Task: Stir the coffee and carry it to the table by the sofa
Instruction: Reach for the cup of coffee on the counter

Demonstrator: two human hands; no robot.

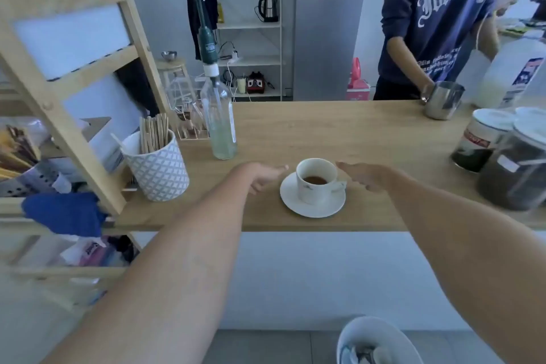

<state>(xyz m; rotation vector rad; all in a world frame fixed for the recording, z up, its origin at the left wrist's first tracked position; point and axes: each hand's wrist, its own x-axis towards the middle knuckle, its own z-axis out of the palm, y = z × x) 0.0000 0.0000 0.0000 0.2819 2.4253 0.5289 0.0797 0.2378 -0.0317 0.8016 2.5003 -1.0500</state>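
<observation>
Your grip was empty on both sides: left hand point(263, 177) and right hand point(362, 177) both had fingers spread apart, holding nothing, flanking the cup point(316, 180). Left fingertips were just beside the saucer point(312, 206) rim; right hand was near the cup's handle side. Can't tell if either actually touched the china.

Rest of the scene, big to small:
- Desk point(325, 130): light wood counter spanning the frame, everything below sat on it.
- Second person point(437, 18) behind the desk, far right, dark blue printed sweatshirt, one hand on a steel pitcher point(443, 99) standing on the far edge of the desk.
- Wooden rack point(74, 103) at the left end, slanted frame, cluttered shelves, blue cloth point(63, 213) hanging off the front.
- Two dark-filled jars point(508, 156) with white lids at the right edge, touching or nearly so.
- Clear pump bottle point(220, 115), upright, behind and to the left of the cup, well apart from it.
- White patterned holder point(156, 168) full of wooden stir sticks point(153, 134), left of your left hand, near the rack.
- Cup: white, upright, centred on the saucer, near the front edge of the desk, between your hands. Coffee point(315, 180) sat low in it, dark brown.
- White bowl point(375, 340) at the bottom edge, below desk level, contents blurred.
</observation>
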